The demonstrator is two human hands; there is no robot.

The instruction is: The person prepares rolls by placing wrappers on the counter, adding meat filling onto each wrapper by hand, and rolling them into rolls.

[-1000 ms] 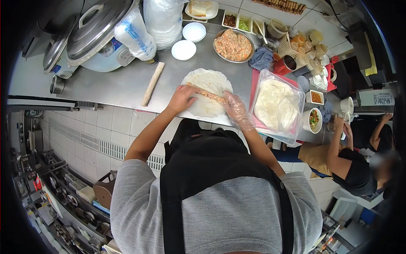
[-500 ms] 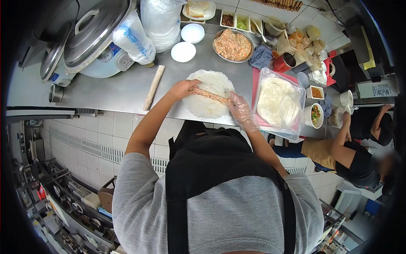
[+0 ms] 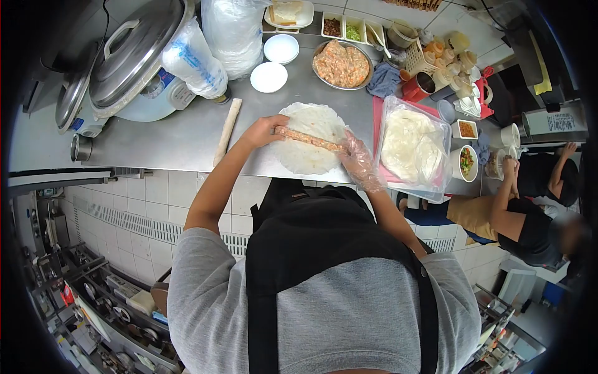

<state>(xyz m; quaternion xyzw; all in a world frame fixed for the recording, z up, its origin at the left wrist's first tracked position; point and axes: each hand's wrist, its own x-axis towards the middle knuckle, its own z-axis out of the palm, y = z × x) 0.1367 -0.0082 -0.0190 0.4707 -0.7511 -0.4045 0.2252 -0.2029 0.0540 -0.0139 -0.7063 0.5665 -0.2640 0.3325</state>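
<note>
White and nearly round, a thin wrapper lies flat on the steel table at the centre of the frame, as I view it from afar through the head camera. A pinkish-orange strip of filling crosses it, sloping gently down from left to right. At the strip's left end I find the bare left hand, its fingers bent to a narrow hold at the wrapper's edge; whether they pinch strip or wrapper, I cannot tell. At the opposite end is the right hand, in a clear plastic glove, its fingers close together by the strip; I cannot tell whether they grip it.

Left of centre, a pale, slender stick lies aslant, apart from the wrapper. Above centre I note a metal bowl heaped with pinkish-orange mixture; to its left are two white dishes. Right of centre, a clear plastic tray holds white sheets and rests partly over a red board. A blue cloth lies just beside the metal bowl. Near the right edge of the frame, I see a co-worker at the table.
</note>
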